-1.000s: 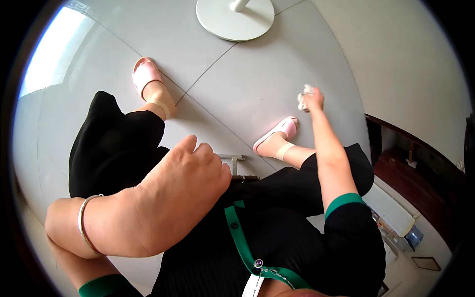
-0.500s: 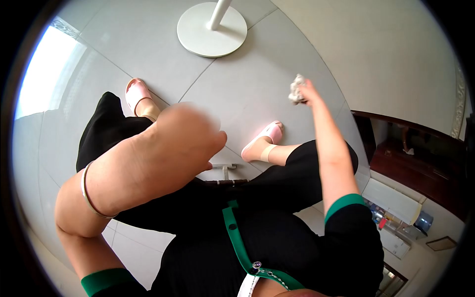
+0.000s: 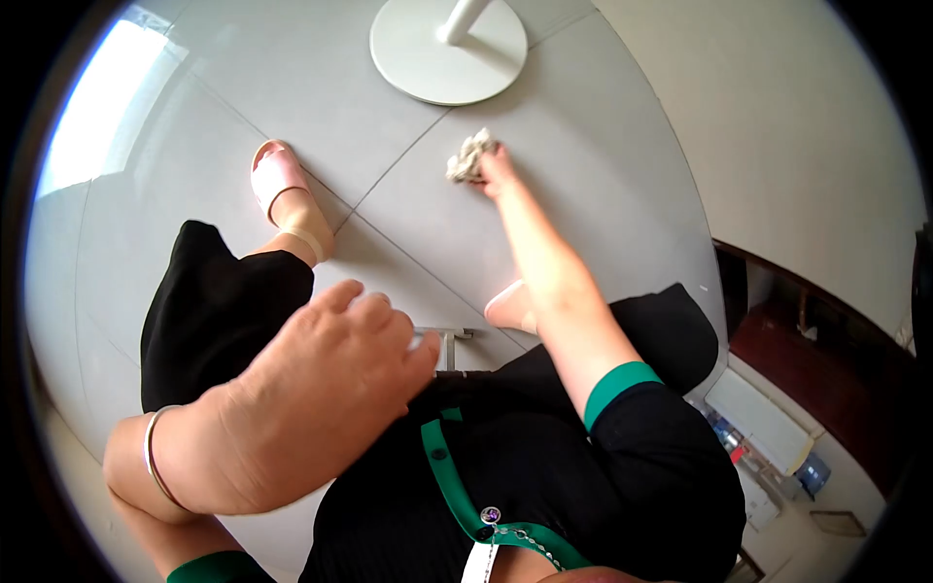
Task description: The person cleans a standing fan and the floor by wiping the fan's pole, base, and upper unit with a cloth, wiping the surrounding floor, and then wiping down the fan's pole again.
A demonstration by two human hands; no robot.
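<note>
A crumpled whitish cloth [image 3: 470,158] is gripped in my right hand [image 3: 495,171], whose arm reaches out low over the grey tiled floor [image 3: 418,223]. My left hand [image 3: 326,374], with a silver bangle [image 3: 151,457] on its arm, is raised close to the camera above my lap. Its fingers curl downward, away from view, so whatever they might hold is hidden. Below it shows part of a metal bar [image 3: 452,350]. A pink slipper [image 3: 279,175] is on one foot; the other foot is partly covered by my right arm.
A round white base [image 3: 418,58] with a slanting post stands on the floor ahead. On the right are a pale wall [image 3: 777,126] and dark red-brown wooden furniture [image 3: 816,379]. Bottles and a white box-like unit [image 3: 758,418] show farther back.
My right hand has swept left across the floor with the cloth. My left hand has come slightly down, its knuckles now clearer. The view has shifted a little.
</note>
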